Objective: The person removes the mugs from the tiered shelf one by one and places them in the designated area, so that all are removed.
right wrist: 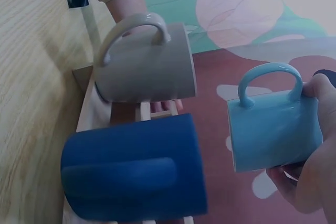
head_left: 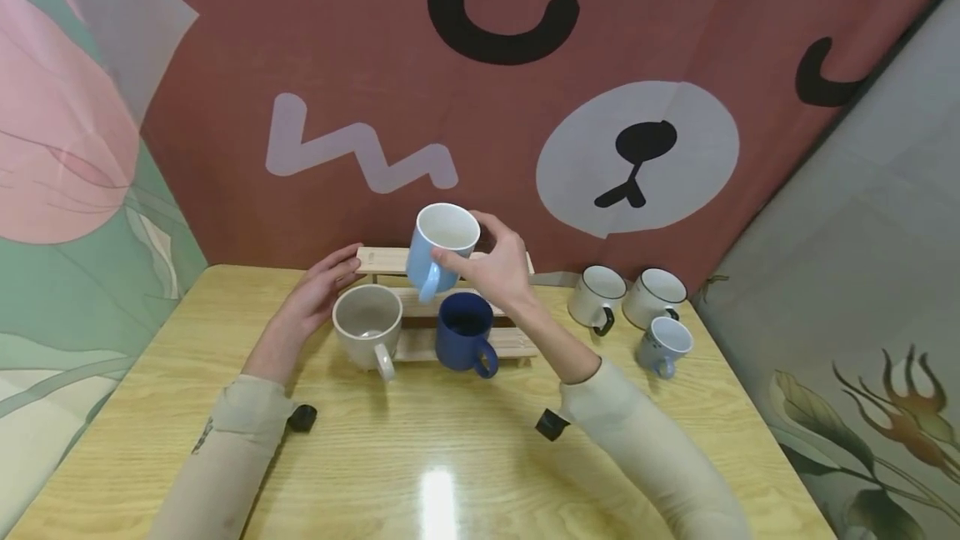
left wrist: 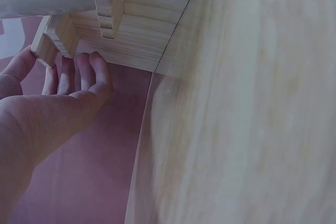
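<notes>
My right hand [head_left: 498,267] grips a light blue mug [head_left: 426,261] by its body, thumb near the handle. The mug is upright with a slight tilt, above the top board of a tiered wooden rack [head_left: 382,260]. My left hand [head_left: 321,288] holds the left end of that rack; in the left wrist view the thumb and fingers [left wrist: 100,72] bend around the end of a board. On the rack's lower part stand a light grey mug [head_left: 366,327] at the left and a dark blue mug [head_left: 461,340] right of it, handles toward me.
At the right stand two white mugs with dark rims, the nearer-in mug [head_left: 592,298] and the farther-right mug [head_left: 649,298]. A small pale blue cup [head_left: 663,344] is in front of them. Behind the wooden table [head_left: 360,473] hangs a printed curtain [head_left: 495,107].
</notes>
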A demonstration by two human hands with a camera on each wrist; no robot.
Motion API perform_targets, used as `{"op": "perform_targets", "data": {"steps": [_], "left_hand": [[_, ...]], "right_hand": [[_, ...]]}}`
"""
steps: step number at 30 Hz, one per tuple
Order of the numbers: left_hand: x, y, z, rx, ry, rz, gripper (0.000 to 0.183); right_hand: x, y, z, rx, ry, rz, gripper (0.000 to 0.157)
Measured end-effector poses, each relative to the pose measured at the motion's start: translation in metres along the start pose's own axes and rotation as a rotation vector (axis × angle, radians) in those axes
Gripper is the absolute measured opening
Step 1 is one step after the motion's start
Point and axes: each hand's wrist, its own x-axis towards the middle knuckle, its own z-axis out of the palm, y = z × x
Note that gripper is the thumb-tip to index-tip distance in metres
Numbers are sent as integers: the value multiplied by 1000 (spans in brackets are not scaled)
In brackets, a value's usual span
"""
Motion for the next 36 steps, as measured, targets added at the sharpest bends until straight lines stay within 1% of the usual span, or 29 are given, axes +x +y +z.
{"op": "perform_targets", "data": {"steps": [3, 9, 12, 15, 18, 24, 29, 33, 36], "left_hand": [[-1, -1, -1, 6, -4, 0, 61], [-3, 1, -2, 10, -5, -9, 63], [-5, 2, -3, 17, 6, -13, 63], [-5, 1, -4, 18, -8, -12, 62], [-4, 1, -4, 11, -25, -5, 61], [-3, 0, -3, 5, -29, 0, 62], [-3, 1, -1, 21, -30, -8, 63], [-3, 2, -1, 14, -32, -18, 63], [-4, 2, -2, 9, -28, -27, 64]], "right_hand": [[-4, -4, -11, 1, 21, -6, 66], [-14, -9, -36, -6, 31, -21, 64], [-21, -8, -48, -26, 33, -24, 65], [-28, -5, -60, -53, 43, -19, 66], [-35, -1, -72, -74, 71, -12, 66], [-50, 12, -99, -107, 139, 8, 65], [-64, 29, -125, -105, 152, 46, 65], [-77, 48, -148, -132, 148, 100, 68], [-87, 63, -162, -163, 162, 153, 69]]}}
